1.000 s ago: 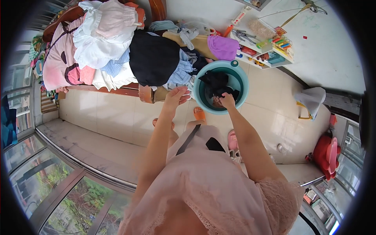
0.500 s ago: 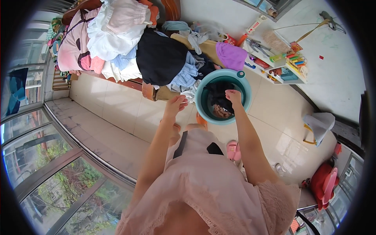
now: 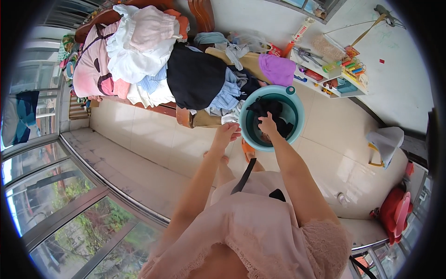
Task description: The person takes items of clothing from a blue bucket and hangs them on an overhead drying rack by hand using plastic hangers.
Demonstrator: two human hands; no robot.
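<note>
A round teal tub [image 3: 299,116] stands on the floor in front of me with a black garment [image 3: 277,108] inside. Part of a brownish patterned cloth [image 3: 265,137] shows low in the tub, mostly covered. Over the tub is my right hand [image 3: 267,125], index finger and thumb apart, right by the black garment; whether it touches the cloth is unclear. My left hand [image 3: 227,133] hovers just left of the rim, fingers stretched toward the tub and nothing seen in them.
Piled clothes lie on a wooden bench [image 3: 184,118] beyond the tub, among them a black garment [image 3: 195,76] and a purple cloth [image 3: 277,68]. A white shelf [image 3: 346,93] with small items stands at the right. A grey-white bag-like thing [image 3: 388,139] sits farther right. Windows [image 3: 88,218] line the left.
My view has shifted, so the room sits slightly right and lower. My right hand has moved left over the tub, and its fingers have spread. My left hand is closer to the rim.
</note>
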